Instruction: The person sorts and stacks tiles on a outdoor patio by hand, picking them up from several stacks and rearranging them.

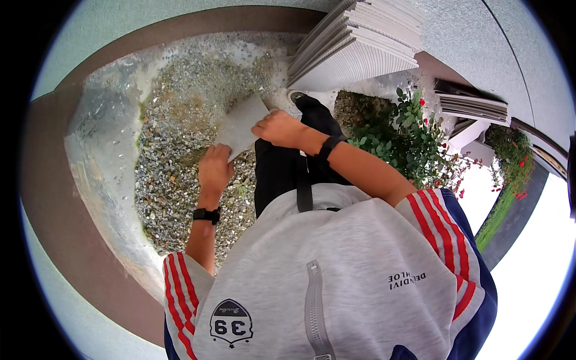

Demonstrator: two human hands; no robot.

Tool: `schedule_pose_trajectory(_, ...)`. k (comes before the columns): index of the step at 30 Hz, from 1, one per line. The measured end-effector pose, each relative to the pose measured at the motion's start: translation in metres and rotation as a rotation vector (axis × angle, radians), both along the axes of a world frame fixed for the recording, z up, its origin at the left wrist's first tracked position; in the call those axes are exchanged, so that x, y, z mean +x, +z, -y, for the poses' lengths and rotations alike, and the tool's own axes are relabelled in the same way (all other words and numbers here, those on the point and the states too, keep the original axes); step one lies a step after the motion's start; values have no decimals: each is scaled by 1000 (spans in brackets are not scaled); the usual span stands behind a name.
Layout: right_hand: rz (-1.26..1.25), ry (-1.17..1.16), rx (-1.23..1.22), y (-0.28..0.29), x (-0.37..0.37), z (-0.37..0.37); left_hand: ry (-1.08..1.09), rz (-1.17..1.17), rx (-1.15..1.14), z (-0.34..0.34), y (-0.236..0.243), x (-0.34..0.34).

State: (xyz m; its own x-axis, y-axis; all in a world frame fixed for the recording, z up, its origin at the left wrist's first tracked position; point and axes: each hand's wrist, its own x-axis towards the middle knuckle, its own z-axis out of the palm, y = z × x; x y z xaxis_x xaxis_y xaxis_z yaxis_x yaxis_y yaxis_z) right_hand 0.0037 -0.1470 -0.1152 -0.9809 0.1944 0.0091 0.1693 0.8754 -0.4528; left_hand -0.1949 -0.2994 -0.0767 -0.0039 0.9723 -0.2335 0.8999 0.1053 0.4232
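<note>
Steady the flat grey panel (241, 127) over the gravel (171, 129), gripping its near corner with the fingers of the left hand (216, 171) and its right edge with the right hand (281, 128) (thumbs hard to make out); pinch evenly, without twisting.

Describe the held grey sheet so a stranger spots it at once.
Find the tall panel stack, then the gravel patch to its left. Over that patch, the left hand and right hand hold a flat grey sheet. Unlike anything in the stack, it is held apart.
</note>
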Motion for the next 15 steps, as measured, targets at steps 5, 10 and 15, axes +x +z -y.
schedule_pose_trajectory(5, 22, 24, -2, 1, 9, 8, -13, 31, 34, 9, 1, 10)
schedule_pose_trajectory(10, -18, 6, 1, 4, 14, 10, -24, 21, 33, 10, -1, 14)
schedule_pose_trajectory(15, 2, -15, 3, 3, 8, 5, 7, 3, -4, 3, 3, 12)
